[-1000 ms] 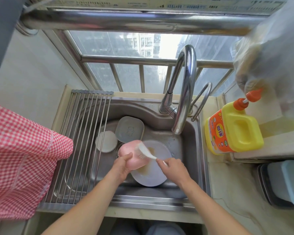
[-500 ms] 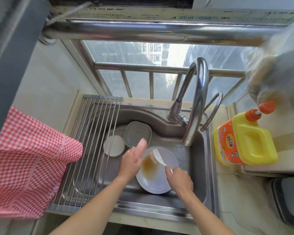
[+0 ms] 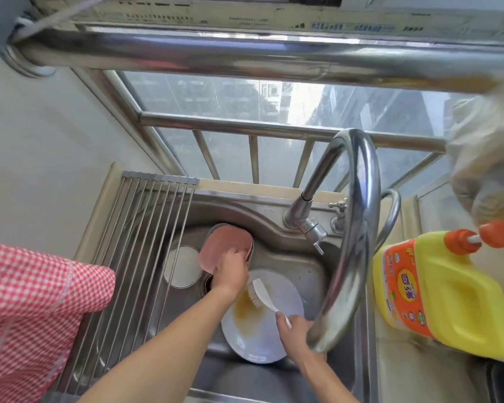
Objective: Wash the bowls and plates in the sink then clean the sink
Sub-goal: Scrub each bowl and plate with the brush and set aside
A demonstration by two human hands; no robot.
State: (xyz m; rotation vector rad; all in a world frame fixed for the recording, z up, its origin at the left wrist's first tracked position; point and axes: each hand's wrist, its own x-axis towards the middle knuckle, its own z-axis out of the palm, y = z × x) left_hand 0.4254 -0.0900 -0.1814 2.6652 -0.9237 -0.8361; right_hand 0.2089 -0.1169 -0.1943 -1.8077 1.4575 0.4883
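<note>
I've just set the pink bowl (image 3: 226,247) down on the grey dish at the sink's (image 3: 277,237) back, left hand (image 3: 230,273) fingers still curled on its rim; right hand (image 3: 296,334) grips the brush (image 3: 262,295) over the stained plate (image 3: 262,321), next to scrub.

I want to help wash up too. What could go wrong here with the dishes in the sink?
1. The left hand sets the pink dish onto a grey one at the back; stacked dishes might slide or clatter.
2. The white plate leans tilted in the sink, so the brush in the right hand could tip it.
3. The tap hangs near that hand and may get bumped.
</note>
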